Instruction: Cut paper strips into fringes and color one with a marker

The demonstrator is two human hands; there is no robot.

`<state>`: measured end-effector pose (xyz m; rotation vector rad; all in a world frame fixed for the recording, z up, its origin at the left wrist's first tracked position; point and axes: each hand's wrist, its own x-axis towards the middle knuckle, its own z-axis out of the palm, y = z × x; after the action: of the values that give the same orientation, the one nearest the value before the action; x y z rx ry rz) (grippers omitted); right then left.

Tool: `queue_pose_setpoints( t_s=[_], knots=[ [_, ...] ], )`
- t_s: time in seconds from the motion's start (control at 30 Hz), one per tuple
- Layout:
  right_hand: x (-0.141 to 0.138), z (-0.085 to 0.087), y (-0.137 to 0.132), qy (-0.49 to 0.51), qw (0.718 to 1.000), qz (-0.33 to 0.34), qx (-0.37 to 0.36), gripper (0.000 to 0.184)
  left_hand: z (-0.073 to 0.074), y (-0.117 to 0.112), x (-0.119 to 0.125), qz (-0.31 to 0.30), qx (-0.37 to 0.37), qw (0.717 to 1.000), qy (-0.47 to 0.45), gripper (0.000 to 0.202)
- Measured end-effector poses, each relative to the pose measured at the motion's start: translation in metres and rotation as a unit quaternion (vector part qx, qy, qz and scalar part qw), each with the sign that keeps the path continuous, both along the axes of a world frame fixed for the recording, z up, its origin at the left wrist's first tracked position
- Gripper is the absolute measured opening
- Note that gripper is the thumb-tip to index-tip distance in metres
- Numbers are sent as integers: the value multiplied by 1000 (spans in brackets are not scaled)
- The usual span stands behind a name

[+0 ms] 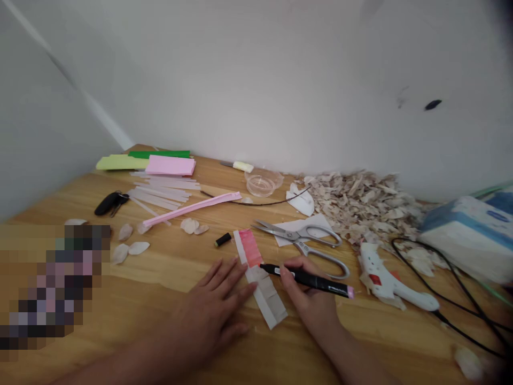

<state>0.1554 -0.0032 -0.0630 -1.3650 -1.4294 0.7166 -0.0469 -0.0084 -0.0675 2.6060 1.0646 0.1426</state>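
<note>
Left hand (212,307) is lying spread flat on the light wooden tabletop (160,267), its fingertips pressing the side of a long white paper strip (266,297). The strip, shaded pink at its far end, is lying at a slant near the tabletop's front edge. Right hand (306,289) is pinching a black marker with a pink end (310,280), the tip meeting the strip's pink area. Steel scissors with looped handles (304,238) are lying just beyond the right hand, and a white hot-glue gun (395,283) is sitting to its right.
</note>
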Motion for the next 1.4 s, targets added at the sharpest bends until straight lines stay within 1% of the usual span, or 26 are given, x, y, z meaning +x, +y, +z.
queue_pose_setpoints(
  t_s=[0.07,0.2,0.27,0.4,0.5,0.7,0.97,1.03,1.13,1.2,1.27,1.4],
  knots=[
    [2,-2,1,-13,1000,13,-6,16,1,0,0,1,-1,1000,-1,55],
    [4,-6,4,-40,997,64,-7,15,2,-1,0,2,-10,1000,11,55],
    [3,-7,5,-42,996,74,-8,15,2,-1,0,3,-11,1000,16,55],
    [1,-4,4,-33,997,70,-22,15,2,0,1,6,-13,1000,10,55],
    [-1,-1,2,-21,997,61,-35,14,0,-1,1,19,-9,1000,-5,55],
    [0,1,0,19,998,8,-65,19,-4,-1,-1,14,-7,1000,-23,56],
    [10,5,3,-20,997,-57,-55,20,1,0,0,16,-19,1000,-8,53],
    [10,5,2,-24,998,-42,-49,19,1,0,1,17,-20,1000,-7,53],
    [8,3,0,-46,998,22,-32,18,2,0,1,17,-20,1000,-14,55],
    [7,1,-1,-65,996,45,-27,17,5,1,2,18,-25,999,-17,54],
    [6,0,-1,-74,996,41,-29,16,6,1,2,17,-30,999,-14,54],
    [8,3,1,-44,998,-6,-43,18,5,1,2,15,-25,999,-14,54]
  ],
)
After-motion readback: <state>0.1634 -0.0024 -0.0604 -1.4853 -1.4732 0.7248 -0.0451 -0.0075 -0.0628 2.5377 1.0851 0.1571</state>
